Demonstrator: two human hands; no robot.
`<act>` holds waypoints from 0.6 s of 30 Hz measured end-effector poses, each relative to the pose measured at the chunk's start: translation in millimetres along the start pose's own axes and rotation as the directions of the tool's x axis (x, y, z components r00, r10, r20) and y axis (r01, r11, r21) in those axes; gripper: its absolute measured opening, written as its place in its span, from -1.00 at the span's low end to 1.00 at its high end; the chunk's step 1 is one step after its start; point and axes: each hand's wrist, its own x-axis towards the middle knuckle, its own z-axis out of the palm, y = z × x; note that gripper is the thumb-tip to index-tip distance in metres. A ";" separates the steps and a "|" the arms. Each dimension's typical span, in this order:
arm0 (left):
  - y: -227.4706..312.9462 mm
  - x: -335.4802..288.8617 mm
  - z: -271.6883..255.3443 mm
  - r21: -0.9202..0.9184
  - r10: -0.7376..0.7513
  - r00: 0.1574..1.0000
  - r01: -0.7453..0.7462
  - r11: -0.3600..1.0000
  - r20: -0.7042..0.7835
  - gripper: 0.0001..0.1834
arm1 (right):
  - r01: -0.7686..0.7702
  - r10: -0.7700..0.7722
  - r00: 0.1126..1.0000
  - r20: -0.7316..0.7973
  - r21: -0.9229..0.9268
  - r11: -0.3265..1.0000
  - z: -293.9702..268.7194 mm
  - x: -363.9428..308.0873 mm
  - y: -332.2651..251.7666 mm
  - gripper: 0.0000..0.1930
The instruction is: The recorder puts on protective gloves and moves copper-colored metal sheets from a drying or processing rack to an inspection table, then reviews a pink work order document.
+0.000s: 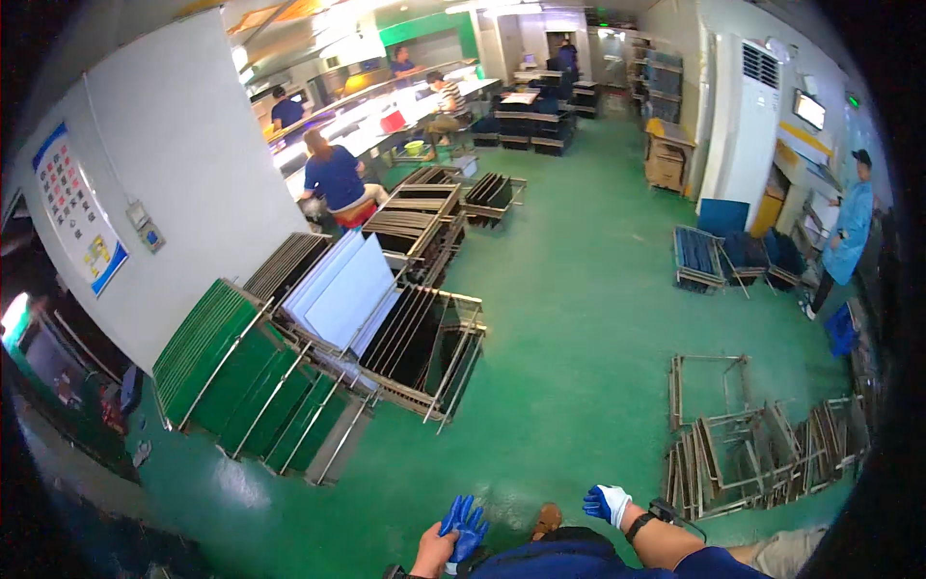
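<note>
Low in the view, my bare left hand (434,548) grips a blue-coated work glove (468,521), whose empty-looking fingers spread upward. A glove with blue fingers and a white back covers my right hand (606,503). Its fingers are curled in, and I see nothing in them. Both hands are in front of my body, apart from each other and above the green floor (550,405). A dark band circles my right wrist. Between the hands one brown shoe (546,521) shows.
Racks of green panels (236,362) and a rack of white boards (338,289) stand left. Empty metal frames (762,463) crowd the right. Seated people work along a lit bench (386,121). A person in a blue gown (854,227) stands far right, near blue-panel racks (696,256).
</note>
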 end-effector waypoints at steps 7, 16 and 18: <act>48.6 28.1 54.6 -0.003 -0.007 1.000 0.007 1.000 0.012 -0.72 | 0.098 -0.080 0.993 0.089 -0.229 0.969 39.2 3.1 -78.9 -0.78; 79.6 71.2 103.2 0.156 -0.069 0.990 0.049 0.987 0.124 -0.72 | 0.024 -0.079 0.986 -0.149 -0.341 0.940 -36.1 -1.9 -88.1 -0.73; 89.0 85.2 105.1 0.178 -0.036 0.990 0.010 0.984 0.140 -0.71 | 0.001 -0.076 0.974 -0.214 -0.329 0.944 -52.2 -3.6 -81.7 -0.72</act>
